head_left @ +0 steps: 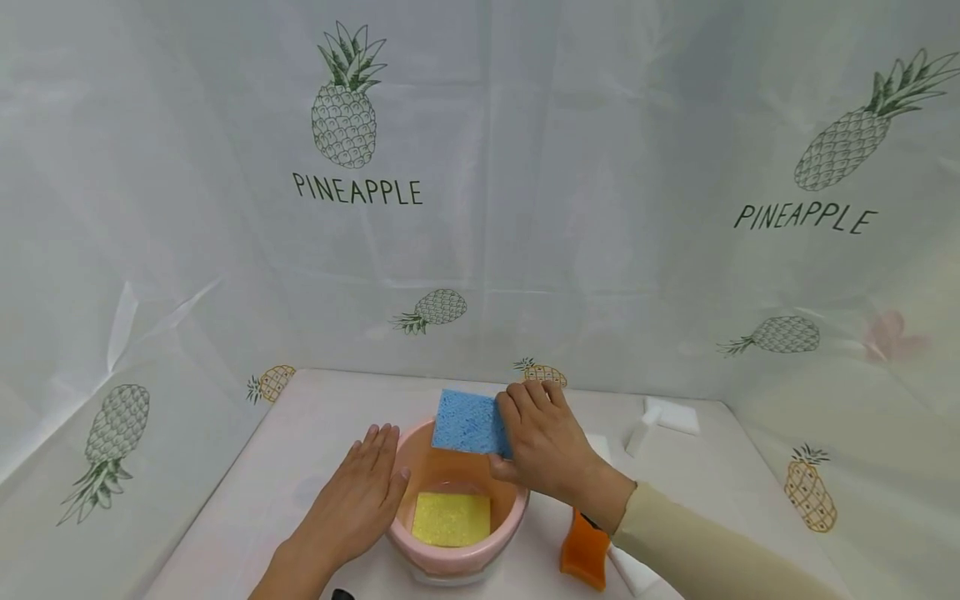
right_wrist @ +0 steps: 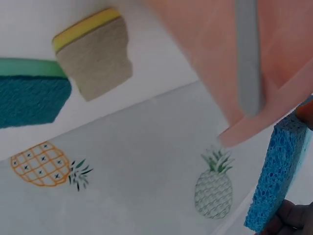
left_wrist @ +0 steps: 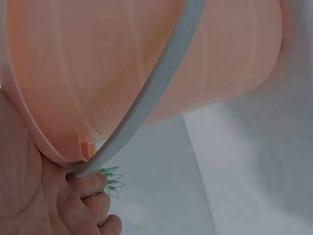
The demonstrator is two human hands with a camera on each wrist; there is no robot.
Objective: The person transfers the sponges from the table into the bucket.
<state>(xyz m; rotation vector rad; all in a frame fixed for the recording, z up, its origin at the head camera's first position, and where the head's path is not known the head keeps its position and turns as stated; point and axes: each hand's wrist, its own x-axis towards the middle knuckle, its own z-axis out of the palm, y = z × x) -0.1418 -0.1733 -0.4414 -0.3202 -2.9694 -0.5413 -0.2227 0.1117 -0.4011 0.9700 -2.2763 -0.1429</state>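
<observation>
My right hand (head_left: 547, 437) grips a blue sponge (head_left: 467, 422) by its right end, thumb below and fingers above. The sponge is held over the far side of a pink bucket (head_left: 457, 560). In the right wrist view the blue sponge (right_wrist: 276, 176) appears edge-on beside the bucket's rim. A flat yellow sponge (head_left: 452, 520) lies inside the bucket. My left hand (head_left: 352, 500) rests against the left side of the rim, its fingers straight. The left wrist view shows the palm next to the rim and the bucket's grey handle (left_wrist: 142, 105) hanging down its side.
Right of the bucket lies an orange sponge (head_left: 585, 550), partly under my right forearm. White blocks (head_left: 675, 415) lie at the table's back right. The right wrist view shows a teal sponge (right_wrist: 34, 100) and a beige-and-yellow sponge (right_wrist: 95, 54). A pineapple-print sheet (head_left: 570, 208) surrounds the table.
</observation>
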